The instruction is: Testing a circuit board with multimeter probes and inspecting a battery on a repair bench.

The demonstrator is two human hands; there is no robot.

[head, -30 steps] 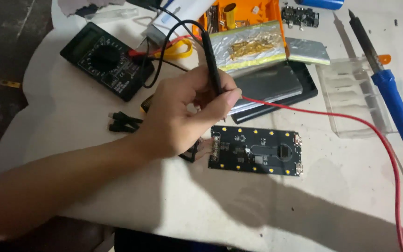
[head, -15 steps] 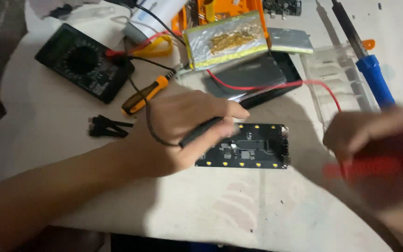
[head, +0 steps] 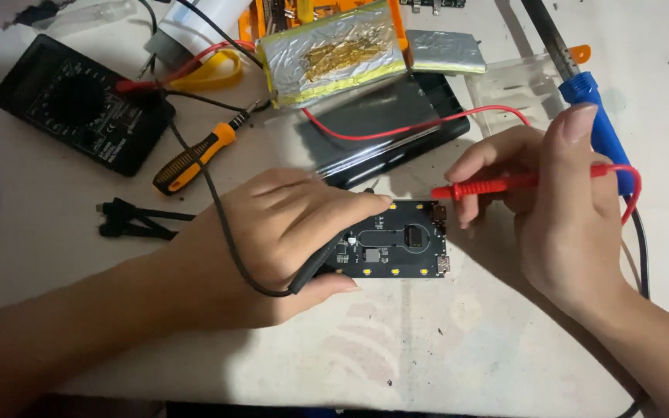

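Setting: pale, worn table (head: 505, 364) seen from above, cluttered along its far edge.
Left hand (head: 288, 240): closed around a black probe (head: 320, 263), pinched low near the tip, which rests on the circuit board; its black lead loops back across the wrist.
Right hand (head: 559, 209): closed around a red probe (head: 497, 186), held like a pen, tip hovering just above the board's right end; its red lead curls behind the fingers.
Circuit board (head: 396, 248): small, flat, black, lying between the two hands, left part hidden under the left hand.
Handling: board looks light, stiff and fragile, likely to slide when pressed; best held by its bare edges, away from components. Probes are slim, rigid and light, gripped on their plastic shafts.
Beyond: dark flat case (head: 381, 131) just behind the board, foil-wrapped pack (head: 334, 54) above it.
Left side: black multimeter (head: 79, 104), orange-handled screwdriver (head: 195, 159).
Right side: blue-handled soldering iron (head: 590, 116).
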